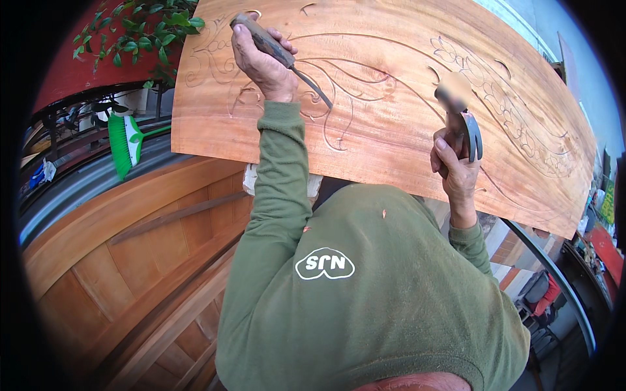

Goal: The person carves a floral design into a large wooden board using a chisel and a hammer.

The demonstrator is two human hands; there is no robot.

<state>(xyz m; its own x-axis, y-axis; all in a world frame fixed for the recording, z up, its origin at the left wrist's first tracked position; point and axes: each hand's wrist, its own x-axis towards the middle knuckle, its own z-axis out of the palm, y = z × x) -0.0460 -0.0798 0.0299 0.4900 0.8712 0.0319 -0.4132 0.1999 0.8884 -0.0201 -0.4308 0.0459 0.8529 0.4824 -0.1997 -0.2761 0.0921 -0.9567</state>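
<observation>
My left hand [264, 62] is closed around the wooden handle of a carving chisel [313, 85]. The chisel slants down to the right, its tip at a carved line on a large wooden board [391, 150]. Grooved scrolls and drawn leaf and flower outlines cover the board. My right hand [456, 166] grips a claw hammer [471, 133], raised over the right part of the board with the dark claw facing right. A blurred patch hides part of the hammer head, and my hand covers much of its handle.
Panelled wooden furniture [137, 260] stands at the lower left. Beyond it are a green broom [124, 143] and a leafy plant [143, 39] against a red surface. A pale block [250, 179] sits under the board's near edge. A metal bar [554, 274] runs along the right.
</observation>
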